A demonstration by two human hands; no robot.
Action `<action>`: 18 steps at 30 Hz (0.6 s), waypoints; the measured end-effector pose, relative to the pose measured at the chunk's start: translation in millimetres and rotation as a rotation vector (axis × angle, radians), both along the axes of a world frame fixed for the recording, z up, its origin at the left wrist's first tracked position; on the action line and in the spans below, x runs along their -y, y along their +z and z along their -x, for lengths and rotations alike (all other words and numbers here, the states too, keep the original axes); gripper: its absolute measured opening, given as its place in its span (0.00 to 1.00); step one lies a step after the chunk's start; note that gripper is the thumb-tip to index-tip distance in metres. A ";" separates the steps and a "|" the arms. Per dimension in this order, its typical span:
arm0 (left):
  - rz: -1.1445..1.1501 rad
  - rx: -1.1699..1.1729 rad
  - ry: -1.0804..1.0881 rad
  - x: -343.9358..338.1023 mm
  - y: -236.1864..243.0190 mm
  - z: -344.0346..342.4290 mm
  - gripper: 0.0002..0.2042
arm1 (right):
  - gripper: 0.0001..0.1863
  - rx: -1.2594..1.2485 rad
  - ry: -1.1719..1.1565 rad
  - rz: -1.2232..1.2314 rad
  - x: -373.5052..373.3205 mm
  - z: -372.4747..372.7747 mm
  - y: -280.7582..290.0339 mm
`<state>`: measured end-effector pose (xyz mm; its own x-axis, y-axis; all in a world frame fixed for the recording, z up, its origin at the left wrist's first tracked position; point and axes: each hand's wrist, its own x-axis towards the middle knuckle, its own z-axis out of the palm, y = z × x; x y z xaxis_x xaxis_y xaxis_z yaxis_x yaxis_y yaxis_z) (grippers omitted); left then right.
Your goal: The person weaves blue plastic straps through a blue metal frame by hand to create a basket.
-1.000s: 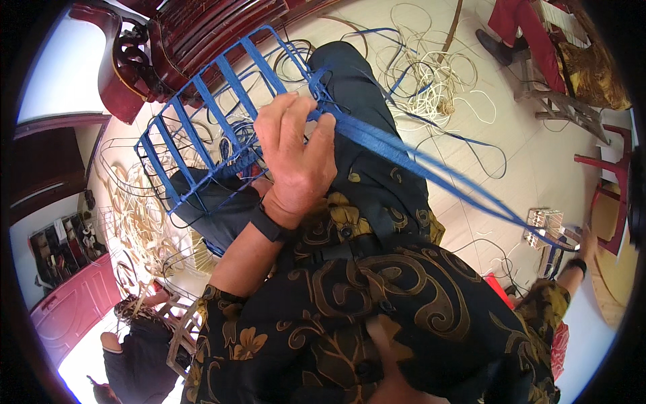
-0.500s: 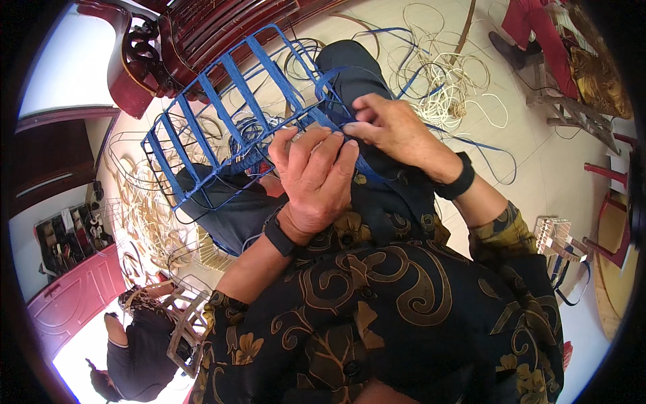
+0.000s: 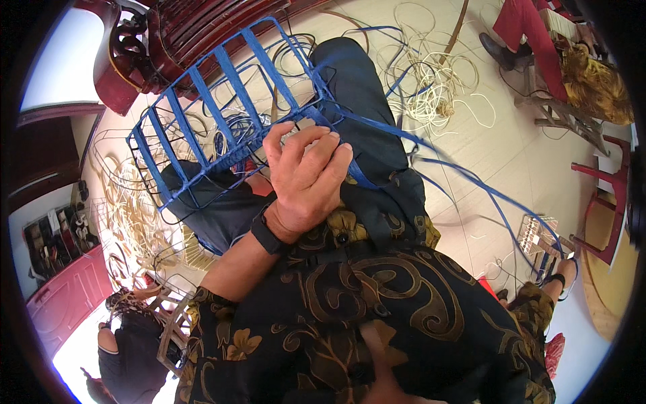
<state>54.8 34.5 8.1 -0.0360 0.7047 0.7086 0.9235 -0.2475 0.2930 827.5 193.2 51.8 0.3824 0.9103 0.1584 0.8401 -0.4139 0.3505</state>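
A wire rack frame [image 3: 225,128], wrapped in places with blue strips, lies tilted across my lap. My left hand [image 3: 306,172] is closed on its near edge, fingers curled over; a greyish flat piece [image 3: 296,130] shows at the fingertips. From the frame a long blue strip [image 3: 444,158] stretches away to the right. Far out there, near the picture's rim, my right hand [image 3: 567,271] has its fingers closed on the strip's end; it looks small and partly in shadow. More blue strip hangs in loops beside my knee.
A dark red carved wooden bench [image 3: 175,40] stands beyond the frame. Pale loose cane [image 3: 434,94] lies coiled on the tiled floor, with more heaped at left [image 3: 134,195]. Another person's red trouser leg [image 3: 531,40] is at upper right, a seated person in black [image 3: 134,350] at lower left.
My right hand has moved from beside the frame far out to the right, drawing the blue strip out long. The left hand keeps its hold; the whole view has shifted slightly.
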 end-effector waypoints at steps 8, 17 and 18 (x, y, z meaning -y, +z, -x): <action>-0.003 -0.021 0.031 3.0 0.6 -1.2 0.15 | 0.19 -0.969 1.002 0.211 -103.6 359.5 -80.6; 0.014 0.012 0.052 5.8 0.7 4.3 0.13 | 0.16 -1.347 1.187 0.899 1.1 608.8 -58.3; 0.015 0.003 0.054 6.7 0.4 4.6 0.14 | 0.15 -1.369 1.184 1.012 -9.5 591.0 -58.7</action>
<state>50.2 27.8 8.5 -0.0766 0.7125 0.6975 0.9344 -0.1928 0.2996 236.5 202.7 -6.9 -0.9131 0.3142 -0.2597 0.3543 0.2967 -0.8868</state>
